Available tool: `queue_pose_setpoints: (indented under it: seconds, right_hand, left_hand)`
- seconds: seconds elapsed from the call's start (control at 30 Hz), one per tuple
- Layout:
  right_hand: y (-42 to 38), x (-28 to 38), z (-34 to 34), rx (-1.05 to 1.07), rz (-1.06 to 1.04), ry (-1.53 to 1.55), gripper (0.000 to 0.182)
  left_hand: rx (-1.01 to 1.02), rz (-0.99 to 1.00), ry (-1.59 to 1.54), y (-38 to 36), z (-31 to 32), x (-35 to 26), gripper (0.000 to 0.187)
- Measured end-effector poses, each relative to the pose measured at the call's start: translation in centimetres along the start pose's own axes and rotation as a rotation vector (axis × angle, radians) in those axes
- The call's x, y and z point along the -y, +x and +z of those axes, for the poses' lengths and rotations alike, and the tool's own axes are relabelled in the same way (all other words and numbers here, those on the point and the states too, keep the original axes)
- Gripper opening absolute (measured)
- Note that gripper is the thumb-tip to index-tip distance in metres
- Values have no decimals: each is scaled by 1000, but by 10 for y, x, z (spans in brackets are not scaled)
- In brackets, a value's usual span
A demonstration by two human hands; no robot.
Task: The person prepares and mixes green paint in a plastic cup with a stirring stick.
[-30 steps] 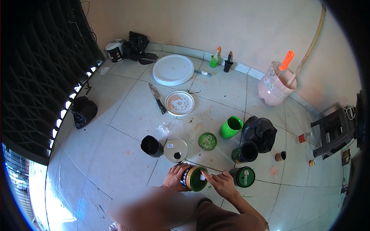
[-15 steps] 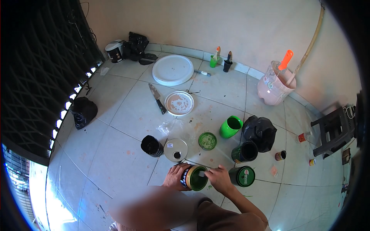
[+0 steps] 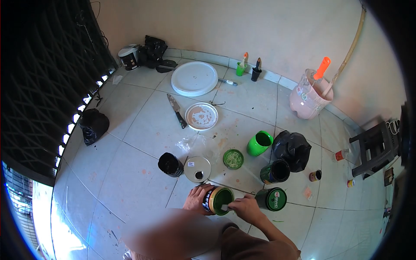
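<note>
My left hand (image 3: 198,200) is closed round the side of a paint can (image 3: 210,200), tilted so its mouth faces me and green paint shows inside. In my right hand (image 3: 247,210) is a small flat grey scraper (image 3: 225,207), its end inside the lower rim of the can; the fingers hide its rest. A can with a green lid (image 3: 276,199) stands just right of that hand. Ahead of the can lie a round metal lid (image 3: 197,168) and a green-smeared lid (image 3: 233,159). A black-coated container (image 3: 170,164) stands beside the metal lid.
A green cup (image 3: 260,143), a dark open can (image 3: 275,171) and a black plastic bag (image 3: 292,151) stand to the right. Farther off are a knife (image 3: 177,111), a white bucket lid (image 3: 194,78) and a pink bucket (image 3: 306,100) with an orange-handled tool. A dark stool (image 3: 375,147) is far right.
My right hand has shifted slightly down and left, taking the scraper from the can's upper right inside to its lower rim. My left hand and the can have barely moved.
</note>
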State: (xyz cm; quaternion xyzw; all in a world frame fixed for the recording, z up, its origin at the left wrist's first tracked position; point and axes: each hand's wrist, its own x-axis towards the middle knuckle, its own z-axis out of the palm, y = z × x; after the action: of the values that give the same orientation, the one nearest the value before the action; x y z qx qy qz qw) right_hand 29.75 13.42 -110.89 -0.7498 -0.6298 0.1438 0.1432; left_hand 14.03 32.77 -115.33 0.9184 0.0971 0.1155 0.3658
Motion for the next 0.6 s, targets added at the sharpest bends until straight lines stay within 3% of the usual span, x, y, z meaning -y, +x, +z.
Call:
queue_pose_setpoints:
  seconds: [0.17, 0.27, 0.37, 0.6]
  right_hand:
    - [18, -3, 0, -218, 44, -83, 11]
    - [10, -14, -1, -29, 96, -140, 9]
    - [2, 2, -5, 31, 24, 41, 6]
    - [19, -3, -18, -38, 153, -83, 6]
  left_hand:
    - [13, -16, 11, -2, 1, 1, 100]
    - [10, -12, 8, -2, -1, 2, 99]
    - [4, 8, -5, -1, -1, 1, 99]
    - [-17, 77, 50, -2, -3, -2, 100]
